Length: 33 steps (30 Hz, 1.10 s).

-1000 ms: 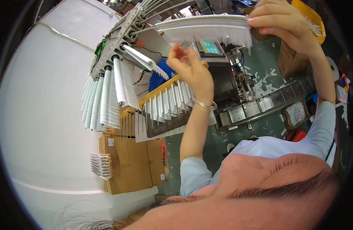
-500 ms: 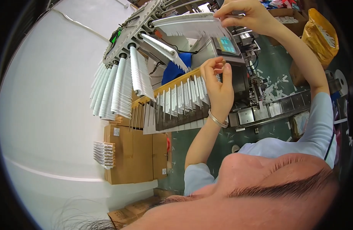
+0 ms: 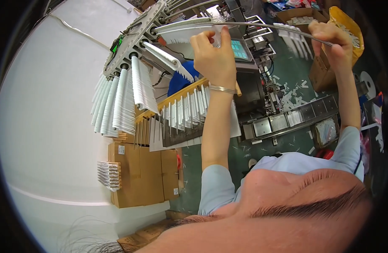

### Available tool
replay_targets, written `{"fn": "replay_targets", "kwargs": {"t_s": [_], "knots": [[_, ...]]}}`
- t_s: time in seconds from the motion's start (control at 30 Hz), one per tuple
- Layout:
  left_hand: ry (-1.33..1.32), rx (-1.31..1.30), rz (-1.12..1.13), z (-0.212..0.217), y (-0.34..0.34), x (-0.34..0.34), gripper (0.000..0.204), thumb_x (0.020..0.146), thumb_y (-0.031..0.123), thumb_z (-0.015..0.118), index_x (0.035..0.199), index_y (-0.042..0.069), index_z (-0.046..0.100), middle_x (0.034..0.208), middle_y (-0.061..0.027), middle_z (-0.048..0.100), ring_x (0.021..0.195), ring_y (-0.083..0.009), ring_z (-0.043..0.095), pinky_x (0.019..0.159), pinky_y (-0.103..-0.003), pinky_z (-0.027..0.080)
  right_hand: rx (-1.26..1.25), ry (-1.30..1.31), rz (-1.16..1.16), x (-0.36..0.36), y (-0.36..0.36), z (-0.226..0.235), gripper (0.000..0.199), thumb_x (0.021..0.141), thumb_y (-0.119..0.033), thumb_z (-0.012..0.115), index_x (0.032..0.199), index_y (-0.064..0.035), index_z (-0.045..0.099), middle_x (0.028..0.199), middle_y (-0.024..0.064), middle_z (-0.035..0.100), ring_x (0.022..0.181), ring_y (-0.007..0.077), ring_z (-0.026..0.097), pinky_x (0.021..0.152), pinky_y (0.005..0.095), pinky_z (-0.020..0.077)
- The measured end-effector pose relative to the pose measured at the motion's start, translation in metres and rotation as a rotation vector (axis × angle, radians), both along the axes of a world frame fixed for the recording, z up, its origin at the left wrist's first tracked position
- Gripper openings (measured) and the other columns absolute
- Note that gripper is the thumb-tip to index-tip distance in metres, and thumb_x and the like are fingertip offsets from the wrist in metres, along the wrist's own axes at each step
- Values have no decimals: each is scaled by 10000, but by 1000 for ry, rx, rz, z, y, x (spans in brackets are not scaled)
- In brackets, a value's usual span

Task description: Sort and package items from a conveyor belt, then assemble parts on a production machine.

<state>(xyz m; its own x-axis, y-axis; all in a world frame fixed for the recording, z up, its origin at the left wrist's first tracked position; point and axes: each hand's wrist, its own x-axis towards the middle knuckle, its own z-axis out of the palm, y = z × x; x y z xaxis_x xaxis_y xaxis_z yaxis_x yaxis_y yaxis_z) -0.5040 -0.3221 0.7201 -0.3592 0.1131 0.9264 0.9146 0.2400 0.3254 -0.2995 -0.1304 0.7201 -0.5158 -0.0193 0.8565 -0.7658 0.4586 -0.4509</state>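
Note:
My right hand [image 3: 335, 44] is closed around the end of a thin metal rod [image 3: 261, 25] stretching toward a rotating rack [image 3: 139, 36]. Several white strips [image 3: 293, 40], slightly blurred, hang along the rod close to that hand. On the rack side, a dense row of white strips [image 3: 183, 31] hangs from the same line. My left hand [image 3: 217, 57] is at this row's right end, fingers curled and thumb raised, pinching what appear to be white strips; the fingers partly hide them. A bracelet circles my left wrist.
More rods loaded with white strips [image 3: 126, 99] fan down from the rack. Below stands a wooden-edged holder [image 3: 183, 101] of upright pins and white strips. Machinery with a lit screen [image 3: 240, 49], a metal track [image 3: 301, 116], cartons [image 3: 145, 173] and a yellow bag [image 3: 343, 21] surround it. Scraps litter the green floor.
My right hand has moved right and down with the rod's end, and loose white strips now hang near it. My left hand has risen up and left to the row of strips.

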Motion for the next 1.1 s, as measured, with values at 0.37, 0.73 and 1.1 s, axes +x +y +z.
{"fn": "replay_targets", "kwargs": {"t_s": [0.37, 0.73, 1.1], "knots": [[148, -79, 256, 6, 9, -6, 170, 786, 153, 636, 723, 54, 512, 749, -64, 513, 581, -240, 555, 469, -342, 443, -47, 35, -138, 33, -14, -4, 427, 857, -449, 570, 1004, -50, 612, 693, 27, 545, 605, 119, 463, 672, 298, 319], [-127, -261, -686, -33, 2, 86, 261, 725, 245, 738, 804, 43, 592, 748, -58, 575, 610, -196, 563, 513, -289, 433, -629, 183, -308, 46, -15, -39, 326, 895, -289, 566, 1026, 9, 564, 904, 110, 563, 651, 111, 491, 609, 233, 404], [-283, -45, -940, -67, -72, 110, 439, 824, 139, 647, 1207, 1, 482, 934, -118, 603, 815, -187, 605, 740, -222, 465, -849, -319, 60, -12, -150, -79, 388, 896, -276, 566, 1163, -11, 472, 834, 43, 548, 670, 70, 497, 662, 204, 410]]}}
